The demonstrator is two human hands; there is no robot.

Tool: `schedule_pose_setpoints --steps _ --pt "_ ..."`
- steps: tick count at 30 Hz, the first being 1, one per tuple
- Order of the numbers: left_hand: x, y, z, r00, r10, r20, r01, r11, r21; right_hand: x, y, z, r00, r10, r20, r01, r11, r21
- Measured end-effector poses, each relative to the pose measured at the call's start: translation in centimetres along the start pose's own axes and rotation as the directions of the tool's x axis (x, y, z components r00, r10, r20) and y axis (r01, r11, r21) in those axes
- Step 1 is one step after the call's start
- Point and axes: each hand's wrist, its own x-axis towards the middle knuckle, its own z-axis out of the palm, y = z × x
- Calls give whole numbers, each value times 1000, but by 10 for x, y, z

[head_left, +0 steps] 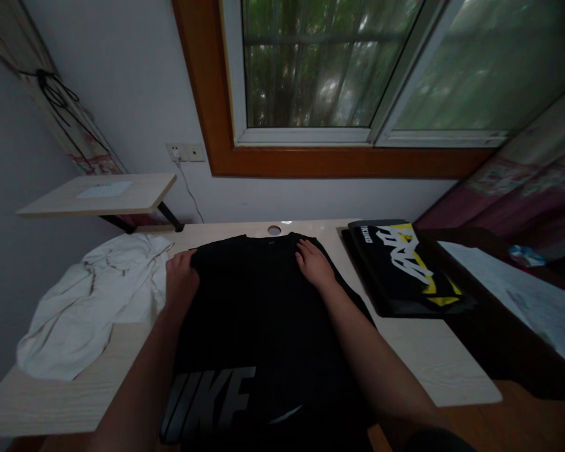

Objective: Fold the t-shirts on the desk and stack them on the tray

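A black T-shirt (263, 301) with grey lettering and a swoosh near its lower part lies spread on the light wooden table (433, 351), its neckline toward the window. My left hand (182, 279) is closed at the shirt's left shoulder, with the fingers curled at the fabric edge. On the opposite shoulder, my right hand (314, 263) rests with its fingers stretched out over the cloth. The shirt's bottom edge hangs over the near side of the table and is dark and hard to make out.
A crumpled white garment (108, 282) lies at the left, below a small raised shelf (98, 193). Folded dark clothes (400, 263) with white and yellow print are stacked at the right. Beyond them, a pale sheet (513, 289) covers part of a dark surface.
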Motion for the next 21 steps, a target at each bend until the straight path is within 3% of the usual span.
schedule_pose_setpoints --steps 4,10,12,18,21 --pt "-10 -23 -12 974 -126 189 93 980 173 1 -1 -1 1000 16 -1 -16 1000 12" --pt "-11 -42 -31 819 -335 465 341 937 74 1 -1 -3 1000 29 4 -29 998 47" --pt "-8 -46 -39 815 -351 461 379 925 32 1 -1 -3 999 35 2 -35 998 51" --pt "-2 -51 -54 892 -339 298 392 909 -140 1 -1 -4 999 47 5 -47 998 48" --pt "-5 -48 -54 898 -391 201 430 878 -213 1 -1 -4 999 41 1 -41 998 45"
